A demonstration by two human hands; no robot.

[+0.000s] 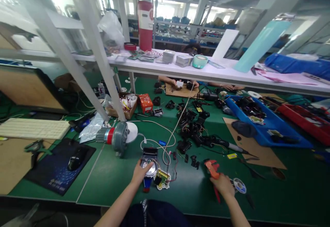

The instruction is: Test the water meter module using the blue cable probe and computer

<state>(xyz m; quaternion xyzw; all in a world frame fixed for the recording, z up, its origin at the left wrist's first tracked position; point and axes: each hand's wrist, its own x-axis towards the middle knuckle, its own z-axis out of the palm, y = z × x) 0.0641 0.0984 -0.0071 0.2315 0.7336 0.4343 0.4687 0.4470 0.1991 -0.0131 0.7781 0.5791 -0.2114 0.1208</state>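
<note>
Near the front edge of the green table, my left hand point(141, 172) is closed on a round silver-faced device point(149, 169), its thumb across the face. A green circuit board with a white rim point(163, 179) lies just right of it, joined by thin wires. A blue strip with a red end point(146, 184) shows below the device. Farther right, my right hand point(223, 184) is wrapped round an orange-headed wire stripper point(211, 167) with red handles, held low over the table. A solder spool point(239, 185) is beside that hand, partly behind it.
Black housings point(192, 122), a soldering iron point(233, 147) and a blue bin point(270, 124) occupy the table's right half. A grey motor point(119, 138), mouse point(77, 158) and keyboard point(33, 128) are on the left. A shelf point(160, 68) crosses overhead; another person's hands point(177, 83) work behind it.
</note>
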